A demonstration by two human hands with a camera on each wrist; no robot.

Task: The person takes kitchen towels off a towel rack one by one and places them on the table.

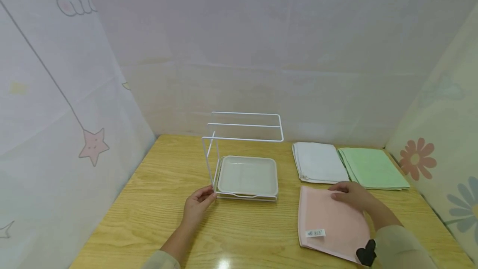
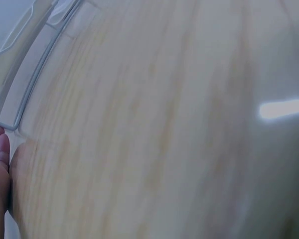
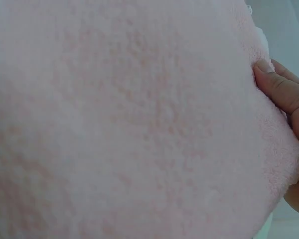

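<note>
A white wire rack [image 1: 243, 140] with an open top frame holds a shallow cream tray [image 1: 248, 175] in its base. My left hand [image 1: 198, 203] holds the rack by its front left bottom corner, fingers and thumb at the wire; the left wrist view catches the fingers [image 2: 1, 149] there. Pinched at its far edge by my right hand [image 1: 352, 196] is a folded pink towel [image 1: 328, 215] with a white label. The towel fills most of the right wrist view, where the thumb [image 3: 276, 84] presses on its edge and the other fingers are mostly behind it.
Behind the pink towel lie a folded white towel [image 1: 319, 162] and, to its right, a folded green towel [image 1: 374, 168]. The wooden table [image 1: 149, 202] ends at printed cloth walls on the left, back and right. A black object [image 1: 366, 253] shows by the right sleeve.
</note>
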